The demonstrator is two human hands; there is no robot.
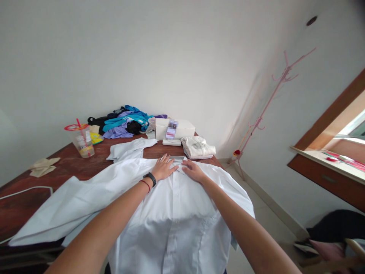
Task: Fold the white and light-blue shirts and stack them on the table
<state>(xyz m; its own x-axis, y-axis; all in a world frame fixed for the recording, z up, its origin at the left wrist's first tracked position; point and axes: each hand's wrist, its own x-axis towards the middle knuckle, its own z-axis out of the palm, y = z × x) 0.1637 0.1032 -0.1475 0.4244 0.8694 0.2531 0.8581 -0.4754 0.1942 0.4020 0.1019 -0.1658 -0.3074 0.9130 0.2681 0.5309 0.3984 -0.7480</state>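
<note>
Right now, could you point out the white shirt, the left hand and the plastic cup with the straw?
White shirt point(188, 198): head view, on the front of its body.
Left hand point(163, 168): head view, on the back of the hand.
Plastic cup point(82, 141): head view, on its side wall.

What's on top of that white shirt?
The left hand and right hand lie on the white shirt, near its collar. The fabric directly beneath the palms is covered, so it can't be seen.
</note>
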